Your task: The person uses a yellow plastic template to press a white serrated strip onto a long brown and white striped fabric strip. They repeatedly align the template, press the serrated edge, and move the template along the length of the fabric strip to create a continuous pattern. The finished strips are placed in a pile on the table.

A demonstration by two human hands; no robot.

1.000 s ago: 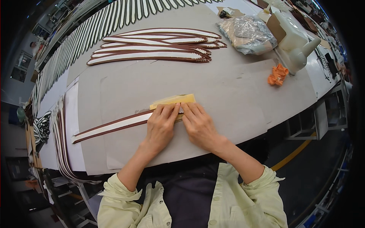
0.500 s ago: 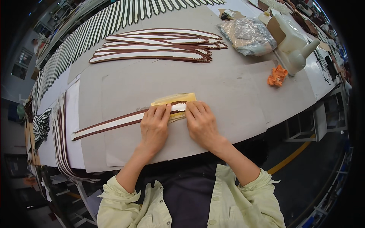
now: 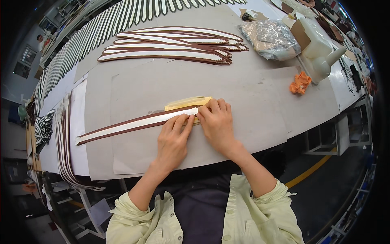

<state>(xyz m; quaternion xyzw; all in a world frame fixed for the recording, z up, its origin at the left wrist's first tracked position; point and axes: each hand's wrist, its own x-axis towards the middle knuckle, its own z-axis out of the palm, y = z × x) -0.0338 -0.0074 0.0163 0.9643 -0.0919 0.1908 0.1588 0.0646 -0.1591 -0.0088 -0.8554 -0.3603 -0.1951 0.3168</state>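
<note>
At the far left edge of the table [image 3: 134, 162] we see hanging strips [image 3: 65, 158] draped over the side, well apart from our work. The long brown-and-white strip [image 3: 130, 125] lies slanting across the grey sheet, its pointed end to the left and its right end under our fingers. Since a second ago our hands have slid a little to the right along it, and more of the yellow pad [image 3: 187, 102] behind the strip shows, so we judge the pressing has moved toward the strip's right end.

Our left hand [image 3: 172, 140] lies flat, fingers close together, tips pressing down on the strip. Our right hand [image 3: 217, 124] is just beside it, touching it, fingers bent and pinching the strip's end against the yellow pad.

Further right, the grey sheet is bare up to the table's near edge. The pile of finished strips [image 3: 170, 44] sits well behind, and the orange rag [image 3: 300, 83], white bottle [image 3: 321, 53] and plastic bag [image 3: 270, 38] stay at the far right.
</note>
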